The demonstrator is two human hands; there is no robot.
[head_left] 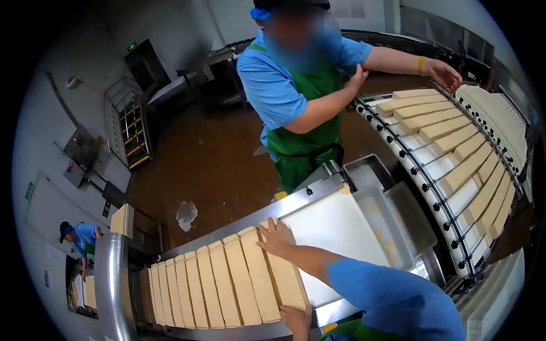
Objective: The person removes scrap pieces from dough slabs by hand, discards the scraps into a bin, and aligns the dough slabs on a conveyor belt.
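Note:
A row of long, pale cream layered slabs point(219, 281) lies side by side on the conveyor in front of me. My right hand point(277, 238) grips the far end of the rightmost slab point(286, 281), with its fingers bent over the top. At the near end of that same slab my left hand point(297, 320) holds on, its fingers partly hidden below the edge. The slab sits tilted against its neighbour. To its right runs a bare stretch of white belt point(335, 227).
Opposite me a co-worker point(301, 102) in a green apron reaches over a curved conveyor point(455, 145) carrying more slabs. Metal trays point(378, 221) stand between the two conveyors. A steel housing point(114, 278) spans the belt's left end. Another person point(82, 236) works far left.

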